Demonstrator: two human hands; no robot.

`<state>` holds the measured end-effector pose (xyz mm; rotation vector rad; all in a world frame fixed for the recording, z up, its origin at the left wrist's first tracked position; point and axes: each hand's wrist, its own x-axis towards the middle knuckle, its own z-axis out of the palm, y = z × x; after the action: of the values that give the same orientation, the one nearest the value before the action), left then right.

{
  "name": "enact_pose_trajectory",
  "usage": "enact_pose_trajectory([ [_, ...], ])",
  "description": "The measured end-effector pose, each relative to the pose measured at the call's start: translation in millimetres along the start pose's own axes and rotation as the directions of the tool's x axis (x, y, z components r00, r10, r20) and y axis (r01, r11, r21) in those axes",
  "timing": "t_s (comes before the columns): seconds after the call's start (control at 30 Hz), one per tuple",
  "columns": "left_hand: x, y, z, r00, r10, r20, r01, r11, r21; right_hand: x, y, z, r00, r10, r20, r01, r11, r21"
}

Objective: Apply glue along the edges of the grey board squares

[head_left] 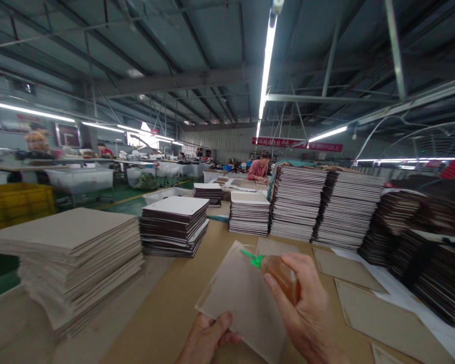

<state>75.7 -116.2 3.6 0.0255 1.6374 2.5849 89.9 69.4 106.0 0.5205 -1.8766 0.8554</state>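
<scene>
My left hand [212,333] grips the near left edge of a grey-beige board [242,303], thumb on top and fingers underneath. The board is held tilted over the brown table surface [155,298]. In my right hand [307,298] is a squeeze bottle [280,275] of amber liquid, my fingers wrapped round it. Its green nozzle [252,258] points to the left, over the far corner of the board. Whether the tip touches the board I cannot tell. A wet-looking line runs along the board's left edge.
A tall stack of beige boards [72,253] stands at left. Dark-edged board stacks [174,222] and taller piles [296,202] line the back. Single boards [390,313] lie flat at right. Another person [258,169] leans over a table farther back.
</scene>
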Motion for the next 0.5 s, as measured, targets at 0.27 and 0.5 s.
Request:
enact_pose_trajectory([
  [0.27,-1.6,5.9,1.2,0.999,-0.013,0.034,0.013,1.0,-0.005,-1.2,-5.4,-6.2,1.0,-0.013,-0.002,0.013,0.999,-0.042],
  [0.5,-4.5,9.5,5.0,0.999,-0.014,-0.051,0.013,1.0,-0.01,-2.1,-6.6,-9.8,1.0,-0.002,0.025,0.006,0.991,-0.135],
])
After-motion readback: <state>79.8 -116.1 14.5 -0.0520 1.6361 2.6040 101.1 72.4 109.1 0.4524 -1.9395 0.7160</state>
